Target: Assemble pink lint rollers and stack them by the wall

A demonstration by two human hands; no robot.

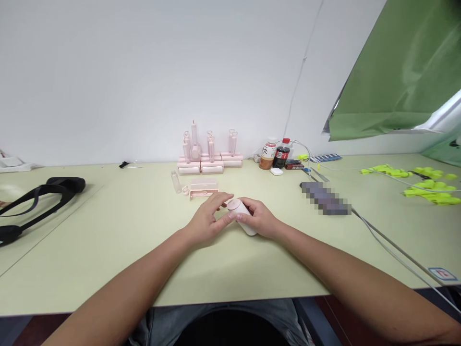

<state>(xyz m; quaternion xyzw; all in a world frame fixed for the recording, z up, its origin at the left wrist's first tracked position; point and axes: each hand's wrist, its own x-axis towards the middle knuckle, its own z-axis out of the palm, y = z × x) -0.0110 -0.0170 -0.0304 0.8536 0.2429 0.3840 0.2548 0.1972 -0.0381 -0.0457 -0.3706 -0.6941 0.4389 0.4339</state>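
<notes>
A white cylinder (247, 226) with a pink round end lies tilted between my hands, low over the middle of the table. My right hand (260, 218) is wrapped round its right side, the thumb across it. My left hand (211, 218) is at its left, fingers apart, with the thumb and fingertips close to the pink end; whether they touch it is hard to tell. Just beyond my left hand are an open pink case (203, 193), a small pink ring-shaped part (185, 190) and a clear tube (176, 181).
Stacked pink boxes (212, 167) with upright tubes stand by the wall. Two bottles (268, 154) (281, 154) are right of them. A blurred dark object (326, 198), cables and yellow pieces (430, 192) lie right; a black strapped object (48, 206) lies left.
</notes>
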